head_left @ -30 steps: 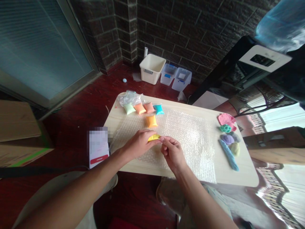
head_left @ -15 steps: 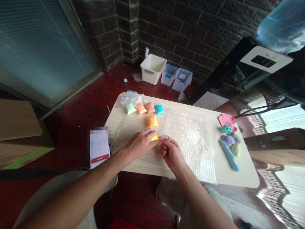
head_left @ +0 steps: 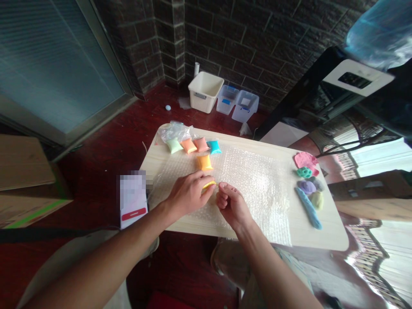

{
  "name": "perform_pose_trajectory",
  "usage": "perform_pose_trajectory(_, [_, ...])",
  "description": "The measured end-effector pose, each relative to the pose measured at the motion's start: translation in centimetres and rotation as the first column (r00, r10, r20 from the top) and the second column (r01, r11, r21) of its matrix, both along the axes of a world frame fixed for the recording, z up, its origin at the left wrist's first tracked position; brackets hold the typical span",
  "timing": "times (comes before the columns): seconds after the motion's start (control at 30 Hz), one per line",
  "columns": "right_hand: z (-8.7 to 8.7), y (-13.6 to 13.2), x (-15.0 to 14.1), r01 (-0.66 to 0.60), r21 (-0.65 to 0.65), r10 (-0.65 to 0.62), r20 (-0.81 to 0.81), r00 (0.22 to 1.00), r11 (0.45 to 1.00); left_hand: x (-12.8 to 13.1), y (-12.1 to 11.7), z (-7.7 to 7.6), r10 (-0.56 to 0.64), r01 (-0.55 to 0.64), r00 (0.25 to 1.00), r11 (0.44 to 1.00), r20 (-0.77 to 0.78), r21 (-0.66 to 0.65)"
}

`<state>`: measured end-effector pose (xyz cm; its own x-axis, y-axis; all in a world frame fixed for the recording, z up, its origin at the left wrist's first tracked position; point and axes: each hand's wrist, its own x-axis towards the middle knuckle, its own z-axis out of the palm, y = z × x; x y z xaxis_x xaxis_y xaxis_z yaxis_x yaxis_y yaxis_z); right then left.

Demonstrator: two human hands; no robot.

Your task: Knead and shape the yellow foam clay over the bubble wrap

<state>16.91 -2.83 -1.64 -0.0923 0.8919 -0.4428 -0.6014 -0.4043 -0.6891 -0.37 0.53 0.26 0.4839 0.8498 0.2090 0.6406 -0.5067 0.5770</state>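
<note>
My left hand (head_left: 190,194) is closed around a small yellow packet (head_left: 209,184), which looks like soft clay in clear wrap; only its upper edge shows past my fingers. At the packet's right end, my right hand (head_left: 232,203) pinches what seems to be the tip of the wrapper. Just beyond my left hand, an orange-yellow clay packet (head_left: 204,162) lies on the bubble wrap (head_left: 254,184). Behind it sit a pale green packet (head_left: 174,146), an orange packet (head_left: 189,146), a salmon packet (head_left: 201,144) and a blue packet (head_left: 214,147) in a row.
Crumpled clear plastic (head_left: 175,131) lies at the table's (head_left: 331,231) far left corner. Shaped clay, including a pink piece (head_left: 305,161) and a blue roll (head_left: 309,208), lies at the right. Bins, one a cream basket (head_left: 206,92), stand on the floor by the wall.
The yellow packet has tilted and shows a thinner edge. My right hand's fingertips have drawn slightly away from my left hand. The whole view has shifted a little.
</note>
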Motion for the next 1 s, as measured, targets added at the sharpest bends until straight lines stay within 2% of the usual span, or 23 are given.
perform_pose_trajectory(0.17, [-0.1, 0.0, -0.1, 0.012, -0.026, -0.012, 0.0, 1.0, 1.0, 0.1, -0.1, 0.5, 0.021, -0.022, 0.999, 1.0, -0.043, -0.016])
perform_pose_trajectory(0.33, [-0.2, 0.1, 0.1, 0.022, -0.043, -0.02, 0.044, 0.999, 0.999, 0.0, -0.1, 0.3, -0.018, 0.015, 0.997, 0.999, -0.073, -0.04])
perform_pose_trajectory(0.47, [-0.3, 0.1, 0.1, 0.028, -0.074, -0.025, 0.047, 0.999, 0.997, -0.1, 0.1, -0.4, -0.032, 0.038, 0.997, 0.997, 0.069, -0.075])
perform_pose_trajectory(0.57, [-0.2, 0.0, 0.0, 0.039, -0.069, -0.034, 0.074, 0.997, 0.997, -0.2, 0.3, -0.7, 0.035, -0.004, 0.979, 0.989, 0.203, -0.15])
perform_pose_trajectory(0.63, [0.0, -0.1, -0.1, 0.043, -0.014, -0.041, 0.121, 0.992, 0.999, -0.3, 0.6, -0.7, 0.085, -0.027, 0.956, 0.978, 0.28, -0.207])
perform_pose_trajectory(0.73, [0.3, -0.3, -0.1, 0.031, 0.096, -0.051, 0.209, 0.977, 0.995, -0.5, 0.9, -0.3, 0.127, -0.018, 0.926, 0.955, 0.355, -0.295])
perform_pose_trajectory(0.83, [0.4, -0.6, 0.0, 0.005, 0.163, -0.051, 0.279, 0.959, 0.987, -0.6, 1.0, -0.2, 0.16, 0.02, 0.911, 0.903, 0.381, -0.429])
perform_pose_trajectory(0.93, [0.6, -0.7, 0.1, 0.0, 0.181, -0.055, 0.297, 0.953, 0.984, -0.6, 0.7, -0.2, 0.188, 0.075, 0.888, 0.841, 0.42, -0.536])
perform_pose_trajectory(1.0, [0.8, -0.7, 0.2, -0.006, 0.166, -0.044, 0.3, 0.953, 0.986, -0.6, 0.6, -0.2, 0.194, 0.095, 0.878, 0.825, 0.438, -0.557])
